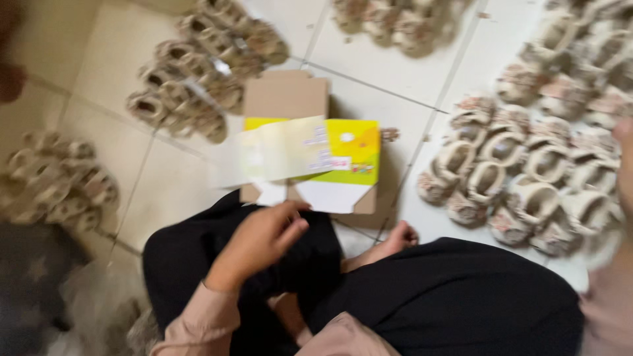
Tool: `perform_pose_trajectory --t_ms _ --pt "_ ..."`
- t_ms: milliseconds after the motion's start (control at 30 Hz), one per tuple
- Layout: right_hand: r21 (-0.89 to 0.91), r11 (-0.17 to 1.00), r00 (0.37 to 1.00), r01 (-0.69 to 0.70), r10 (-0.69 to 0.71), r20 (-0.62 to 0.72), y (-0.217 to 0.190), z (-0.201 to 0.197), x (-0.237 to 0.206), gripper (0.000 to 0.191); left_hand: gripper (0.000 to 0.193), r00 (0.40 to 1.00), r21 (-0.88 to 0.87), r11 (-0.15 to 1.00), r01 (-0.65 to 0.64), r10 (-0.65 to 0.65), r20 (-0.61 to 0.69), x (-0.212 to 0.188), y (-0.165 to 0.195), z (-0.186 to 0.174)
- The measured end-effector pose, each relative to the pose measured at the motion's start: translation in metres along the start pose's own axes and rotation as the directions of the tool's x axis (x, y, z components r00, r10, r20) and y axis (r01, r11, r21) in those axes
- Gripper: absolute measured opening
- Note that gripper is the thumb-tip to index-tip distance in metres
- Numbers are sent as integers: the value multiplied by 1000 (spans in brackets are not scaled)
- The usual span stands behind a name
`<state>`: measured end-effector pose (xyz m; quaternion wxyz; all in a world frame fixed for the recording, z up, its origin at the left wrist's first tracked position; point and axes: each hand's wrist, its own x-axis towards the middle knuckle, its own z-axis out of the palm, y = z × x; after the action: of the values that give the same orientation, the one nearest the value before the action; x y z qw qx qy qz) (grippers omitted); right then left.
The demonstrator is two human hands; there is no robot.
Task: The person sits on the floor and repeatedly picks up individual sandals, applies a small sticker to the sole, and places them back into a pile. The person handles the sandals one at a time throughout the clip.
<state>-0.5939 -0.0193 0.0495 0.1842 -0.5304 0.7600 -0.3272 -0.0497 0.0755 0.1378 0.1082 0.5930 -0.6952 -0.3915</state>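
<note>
Hovered the left hand (260,240) at 6 o'clock of the flattened cardboard box (287,97), fingers loosely curled and spread, gripping nothing, just short of the box's white flaps. Saw only a blurred sliver of the right hand (624,155) at the 3 o'clock edge of the view; could not tell whether open or closed, nor whether holding anything.

Found the box lying on the tiled floor (389,72) in the middle of the view, brown board beneath, yellow-green printed panel on top, with a pale loose panel (277,153) slanting out toward 9 o'clock.

Judged the risks thus: could buckle or tear at the thin white flaps if pinched one-handed; could let the pale panel slide off, being only laid across; could drag the box into the sandals at 11 o'clock (198,72), lying just beside its far corner; could nudge the bare foot (397,237) at 5 o'clock of the box.

Counted: one box, one pale panel, one small scrap (390,134) at the box's 3 o'clock. Counted five heaps of beige patterned sandals: at 11 o'clock, at 9 o'clock (56,188), at 12 o'clock (395,23), at 3 o'clock (527,175), at 2 o'clock (580,46). Could not count single sandals through the blur.
</note>
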Motion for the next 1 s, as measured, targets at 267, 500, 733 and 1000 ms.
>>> perform_pose_trajectory --t_ms 267,500,733,1000 --pt "271 858 433 436 -464 773 -109 3 -188 50 50 745 242 723 647 -531 -405 -80 -194 -119" --pt "163 775 532 611 -554 641 -64 67 -209 50 81 456 194 537 821 -412 -789 -154 -371 -161" --pt "129 871 641 474 -442 628 -76 110 -222 50 82 262 -35 684 729 -326 -908 -141 -418 -224" --pt "-233 933 665 275 -10 747 -133 149 -214 37 70 200 -76 729 681 -285 -937 -111 -453 -232"
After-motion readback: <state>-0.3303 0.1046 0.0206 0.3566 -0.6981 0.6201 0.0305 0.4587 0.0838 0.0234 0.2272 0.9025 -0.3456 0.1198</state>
